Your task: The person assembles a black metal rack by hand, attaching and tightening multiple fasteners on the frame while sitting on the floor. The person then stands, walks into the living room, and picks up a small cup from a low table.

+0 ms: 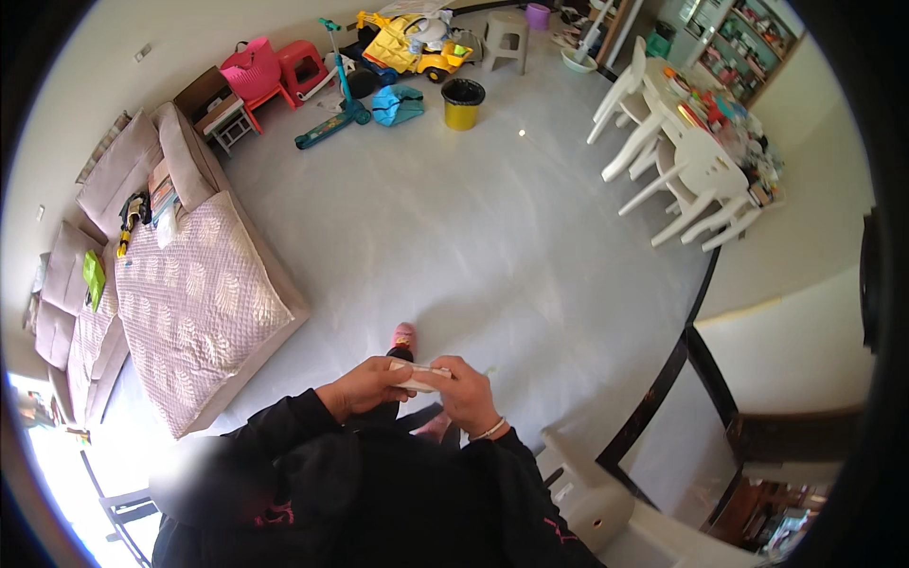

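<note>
Between my two hands, in front of my body, is a small flat white object (pixel 423 377); its exact kind is hard to make out. My left hand (pixel 366 387) grips its left end with the thumb on top. At the other end, my right hand (pixel 466 394) closes round it, thumb also across the top. The fingers hide much of its edges. Below the hands, a pink shoe (pixel 404 336) shows on the grey floor (pixel 445 227). A light bracelet (pixel 491 429) circles my right wrist.
A sofa with a quilted cover (pixel 204 293) stands at left. Toys, a teal scooter (pixel 347 99) and a yellow bin (pixel 461 106) are at the far side. White chairs (pixel 696 175) surround a cluttered table at right. A pale plastic chair (pixel 587 502) is close behind me.
</note>
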A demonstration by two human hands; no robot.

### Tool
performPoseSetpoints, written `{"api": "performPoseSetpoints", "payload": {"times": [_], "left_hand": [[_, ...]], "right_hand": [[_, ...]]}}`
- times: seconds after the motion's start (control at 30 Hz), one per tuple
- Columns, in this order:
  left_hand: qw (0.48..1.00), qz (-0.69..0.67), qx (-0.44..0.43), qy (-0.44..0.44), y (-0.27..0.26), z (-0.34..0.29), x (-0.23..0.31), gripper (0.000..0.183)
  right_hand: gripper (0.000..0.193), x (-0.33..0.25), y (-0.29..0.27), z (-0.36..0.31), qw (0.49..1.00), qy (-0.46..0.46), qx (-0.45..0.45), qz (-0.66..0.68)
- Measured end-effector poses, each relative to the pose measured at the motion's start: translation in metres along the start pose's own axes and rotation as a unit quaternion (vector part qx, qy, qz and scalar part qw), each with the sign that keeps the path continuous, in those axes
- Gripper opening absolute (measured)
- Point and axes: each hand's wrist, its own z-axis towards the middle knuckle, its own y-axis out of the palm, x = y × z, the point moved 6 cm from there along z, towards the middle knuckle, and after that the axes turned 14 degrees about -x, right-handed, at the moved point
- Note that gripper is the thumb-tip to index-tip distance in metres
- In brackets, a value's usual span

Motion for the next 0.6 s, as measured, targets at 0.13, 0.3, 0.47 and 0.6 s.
{"api": "performPoseSetpoints", "payload": {"times": [0.13,0.3,0.47,0.6], "left_hand": [[0.996,0.060,0.029,0.058,-0.043,0.051,0.064,0.035],[0.975,0.206,0.049,0.069,-0.072,0.129,0.175,0.037],[0.940,0.333,0.014,0.074,-0.058,0.198,0.262,0.036],[0.894,0.425,0.013,0.141,-0.047,0.254,0.316,0.032]], "right_hand": [[0.051,0.055,-0.016,0.065,0.992,0.046,0.003,0.115],[0.060,0.114,-0.074,0.129,0.900,0.254,-0.061,0.348],[0.060,0.159,-0.133,0.184,0.912,0.290,-0.016,0.291],[0.049,0.209,-0.164,0.213,0.866,0.294,0.058,0.401]]}}
